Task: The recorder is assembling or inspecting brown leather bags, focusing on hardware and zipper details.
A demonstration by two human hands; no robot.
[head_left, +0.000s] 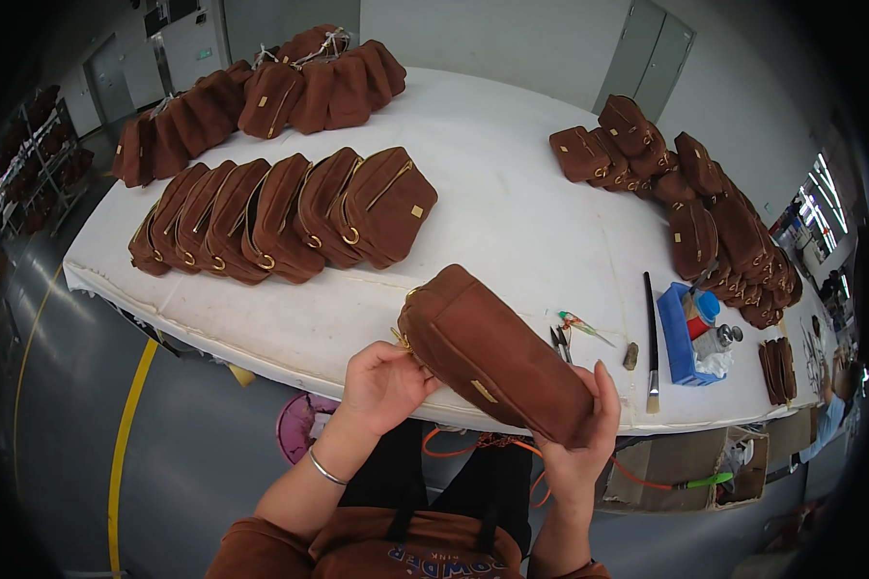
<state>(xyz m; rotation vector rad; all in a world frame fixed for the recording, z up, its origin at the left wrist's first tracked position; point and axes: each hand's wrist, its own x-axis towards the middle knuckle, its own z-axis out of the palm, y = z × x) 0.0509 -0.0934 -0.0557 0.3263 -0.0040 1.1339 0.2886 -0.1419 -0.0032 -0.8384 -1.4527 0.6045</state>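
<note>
Over white table (512, 203), pouch (497, 352) between both hands' grip

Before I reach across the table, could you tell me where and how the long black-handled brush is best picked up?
Take the brush by the middle of its thin black handle, coming from above. It lies flat on the white table, bristles toward the near edge, and the blue tray crowds its right side.
</note>
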